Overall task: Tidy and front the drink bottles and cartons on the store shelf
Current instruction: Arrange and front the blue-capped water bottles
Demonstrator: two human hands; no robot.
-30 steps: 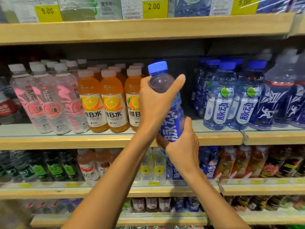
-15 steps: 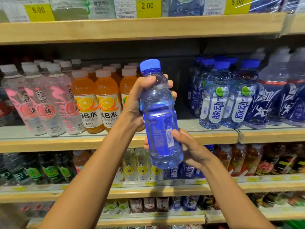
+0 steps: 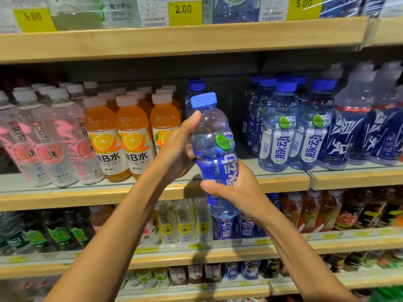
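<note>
Wood-edged shelf (image 3: 87, 195) runs across mid-frame, w/ a top shelf (image 3: 174, 40) above and a lower shelf (image 3: 196, 256) below, all stocked. On the mid one, left to right: pink drinks (image 3: 48, 144), orange drinks (image 3: 133, 136), a gap, then blue drinks (image 3: 281, 136) w/ white labels, and dark drinks (image 3: 353, 136) at far right. Rear bottles (image 3: 196, 86) w/ blue caps stand deep in the gap.

Both forearms reach up from the near bottom edge. L hand (image 3: 178, 147) takes the bottle (image 3: 212, 136) at its upper body: thumb up along the left side, fingers round the far side, mostly hidden. R hand (image 3: 237, 190) clasps the lower half, thumb across the front of the label, fingers wrapped behind. So both are grasping that one bottle.

Bottle is in the air, off the shelf, just in front of the gap btwn the orange & blue rows, base hanging lower than the shelf's front edge. Tilted a bit, top leaning left. Blue label w/ lime pic faces near. Cap (image 3: 204, 99) is on. Yellow price tags (image 3: 185, 13) up top read 5.00, 2.00, 5.00.
</note>
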